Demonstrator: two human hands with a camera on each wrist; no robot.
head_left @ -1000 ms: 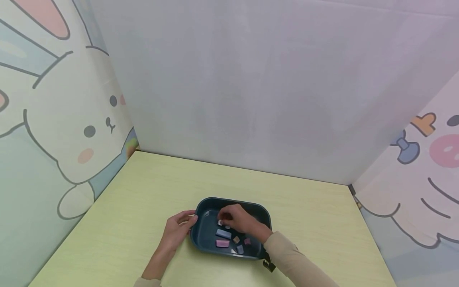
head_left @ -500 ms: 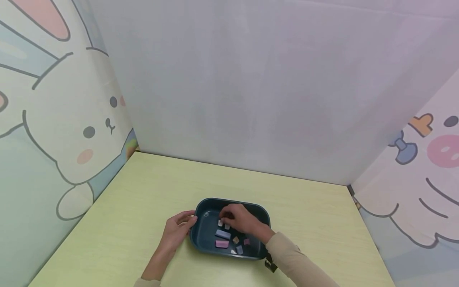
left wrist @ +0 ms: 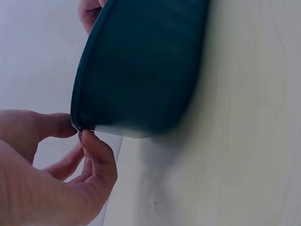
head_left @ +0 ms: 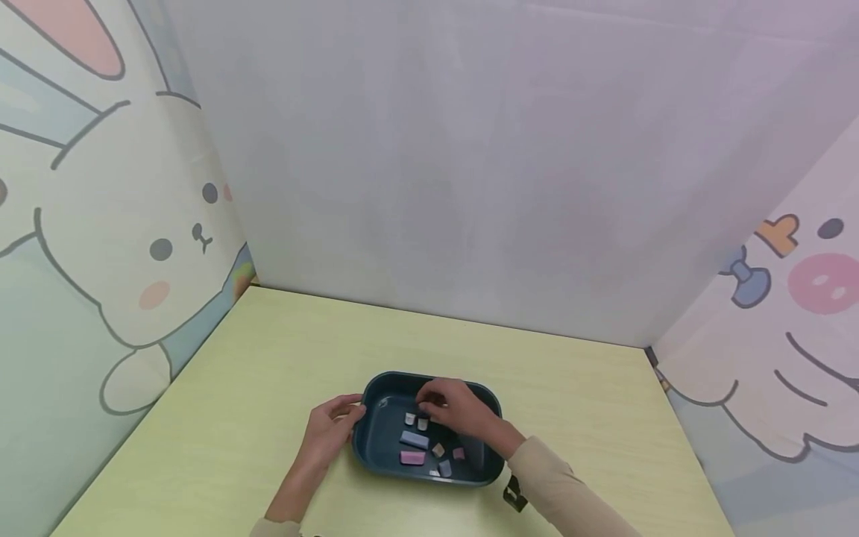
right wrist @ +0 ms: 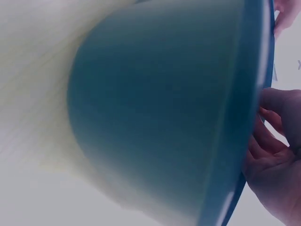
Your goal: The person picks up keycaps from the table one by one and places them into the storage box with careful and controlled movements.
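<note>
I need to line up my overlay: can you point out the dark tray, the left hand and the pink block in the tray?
dark tray (head_left: 378, 386): head view, far left rim.
left hand (head_left: 330, 431): head view, back of the hand, at the tray's left edge.
pink block (head_left: 412, 458): head view, its top face.

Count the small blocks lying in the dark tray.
7 show. Two pale blocks lie at the middle by the right hand, a blue one and a pink one nearer, three small ones to the right. The hand may hide more in the tray.

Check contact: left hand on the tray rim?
Touching. In the left wrist view, the left hand pinches the tray rim between thumb and fingers.
</note>
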